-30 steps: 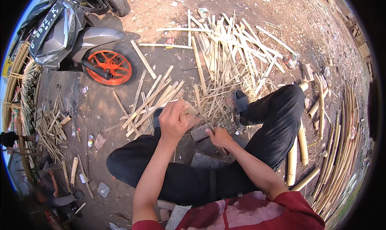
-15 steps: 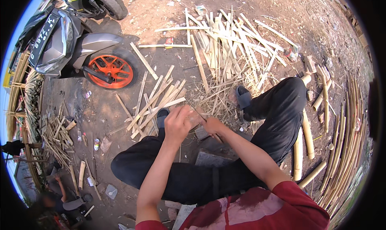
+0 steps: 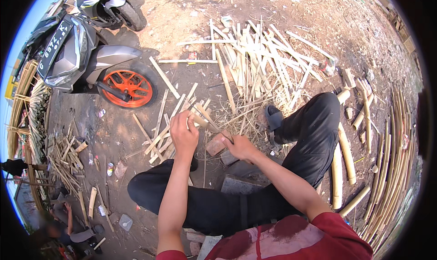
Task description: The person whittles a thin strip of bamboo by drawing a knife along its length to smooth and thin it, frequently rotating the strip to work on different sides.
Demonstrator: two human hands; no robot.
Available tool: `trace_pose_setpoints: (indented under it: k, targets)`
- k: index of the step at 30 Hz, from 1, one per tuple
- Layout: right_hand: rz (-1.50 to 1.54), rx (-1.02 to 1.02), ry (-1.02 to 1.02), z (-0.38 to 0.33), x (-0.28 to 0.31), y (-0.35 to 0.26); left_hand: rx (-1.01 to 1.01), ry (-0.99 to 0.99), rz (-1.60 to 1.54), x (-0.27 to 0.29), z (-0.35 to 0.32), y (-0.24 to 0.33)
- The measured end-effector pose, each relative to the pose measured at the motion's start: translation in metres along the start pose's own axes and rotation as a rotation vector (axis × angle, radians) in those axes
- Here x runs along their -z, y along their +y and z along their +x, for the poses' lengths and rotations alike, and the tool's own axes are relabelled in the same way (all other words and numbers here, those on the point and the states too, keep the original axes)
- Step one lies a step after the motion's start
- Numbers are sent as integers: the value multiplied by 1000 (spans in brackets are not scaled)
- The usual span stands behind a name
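Note:
My left hand [image 3: 184, 133] is closed round one end of a short bamboo piece [image 3: 201, 121], held above my left knee. In my right hand [image 3: 241, 147] I grip a knife, its handle mostly hidden by the fingers. The narrow dark blade [image 3: 210, 118] slants up and left from that hand and lies against or very close to the bamboo; I cannot tell whether it cuts in. Under both hands a reddish brick [image 3: 217, 143] rests on the ground beside a grey block [image 3: 229, 157].
Split bamboo strips [image 3: 261, 55] and shavings lie heaped ahead, with more strips [image 3: 157, 123] at the left. Motorbikes, one with an orange wheel [image 3: 126, 89], stand far left. Long bamboo poles [image 3: 387, 169] lie at the right. Another person [image 3: 68, 228] sits at lower left.
My left hand has moved left and slightly nearer, away from the right hand. The bamboo piece and the blade now show between them. My right hand has shifted little.

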State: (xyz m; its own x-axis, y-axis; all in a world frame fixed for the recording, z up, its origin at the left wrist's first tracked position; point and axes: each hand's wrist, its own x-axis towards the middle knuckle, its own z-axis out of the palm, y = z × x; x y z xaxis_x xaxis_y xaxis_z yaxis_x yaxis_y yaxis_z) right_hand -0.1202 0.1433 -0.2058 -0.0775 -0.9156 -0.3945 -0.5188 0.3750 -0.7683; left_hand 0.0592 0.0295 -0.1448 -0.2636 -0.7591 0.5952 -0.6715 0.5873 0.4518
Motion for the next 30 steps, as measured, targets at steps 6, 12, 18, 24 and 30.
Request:
trace_pose_setpoints:
  k: [6,12,18,24,30]
  targets:
    - [84,37,-98,-19,-22,-5,196,8,51,30,-3,-23]
    - [-160,-122,-36,25,-56,96,171,26,55,14,-2,-31]
    - [-21,-309,-175,-11,-41,48,237,-11,9,33,1,-23]
    - [101,-454,-338,12,-15,31,7,-74,-84,9,4,-5]
    - [89,-469,-441,34,26,-9,-81,-134,-153,-9,-2,21]
